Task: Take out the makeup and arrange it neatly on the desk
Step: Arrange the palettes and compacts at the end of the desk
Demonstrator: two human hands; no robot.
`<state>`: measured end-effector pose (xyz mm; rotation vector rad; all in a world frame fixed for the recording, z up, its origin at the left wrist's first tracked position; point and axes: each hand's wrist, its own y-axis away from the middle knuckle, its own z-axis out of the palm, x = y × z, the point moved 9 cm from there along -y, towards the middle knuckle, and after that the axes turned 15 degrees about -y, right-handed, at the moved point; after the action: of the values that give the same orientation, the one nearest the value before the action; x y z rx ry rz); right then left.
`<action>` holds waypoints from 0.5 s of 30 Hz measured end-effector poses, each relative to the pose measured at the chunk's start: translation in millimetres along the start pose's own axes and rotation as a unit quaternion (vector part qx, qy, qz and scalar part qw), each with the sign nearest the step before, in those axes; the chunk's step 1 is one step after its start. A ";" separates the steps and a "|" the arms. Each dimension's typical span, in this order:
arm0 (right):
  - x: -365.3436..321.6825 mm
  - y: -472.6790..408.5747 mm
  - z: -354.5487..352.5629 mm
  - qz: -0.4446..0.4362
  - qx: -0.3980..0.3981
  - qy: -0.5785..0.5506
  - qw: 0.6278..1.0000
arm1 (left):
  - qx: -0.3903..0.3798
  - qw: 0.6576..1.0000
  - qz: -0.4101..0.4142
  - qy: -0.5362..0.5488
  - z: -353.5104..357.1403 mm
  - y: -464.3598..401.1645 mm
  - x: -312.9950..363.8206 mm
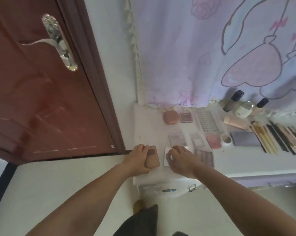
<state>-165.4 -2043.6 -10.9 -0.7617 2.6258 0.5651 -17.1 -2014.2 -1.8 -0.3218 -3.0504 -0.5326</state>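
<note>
Left hand (138,156) grip holds tan compact (152,161) by side edges, near white table (246,160) left front. Right hand (178,159) grip pinches mirrored palette (167,156) beside it. Both likely light, rigid, smooth-cased, hinge fragile.

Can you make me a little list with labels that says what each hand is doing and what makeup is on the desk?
left hand: grips a tan compact case at the desk's left end
right hand: fingers curled on a white-edged palette
desk: white, by a red door
back row: round pink compact, small palettes, two dark-capped bottles
right side: row of brushes, grey pouch
behind: pastel cartoon curtain
</note>
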 end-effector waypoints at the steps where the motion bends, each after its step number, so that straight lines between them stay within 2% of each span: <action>1: 2.9 -8.1 4.2 -0.004 -0.018 0.009 1.000 | 0.002 1.000 0.010 -0.013 -0.8 -9.8 -5.1; 6: 2.9 -15.5 11.6 -0.043 -0.048 0.031 0.997 | 0.004 0.998 0.045 -0.034 1.6 -33.6 -20.7; 9: -6.2 -17.7 1.6 -0.060 -0.038 0.036 0.997 | -0.016 0.998 0.057 0.019 9.2 -31.6 -26.2; 12: -33.3 -36.3 -15.6 -0.098 -0.009 0.028 0.995 | -0.023 0.980 -0.033 0.194 14.6 -21.7 -44.0; 15: -62.3 -63.4 -5.5 -0.108 -0.055 0.031 0.992 | 0.012 0.913 -0.172 0.369 18.4 -9.4 -66.9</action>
<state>-81.1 -2068.7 3.1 -1.0992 2.5390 0.6363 46.6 -2029.9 -26.5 0.3576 -2.3604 -0.4815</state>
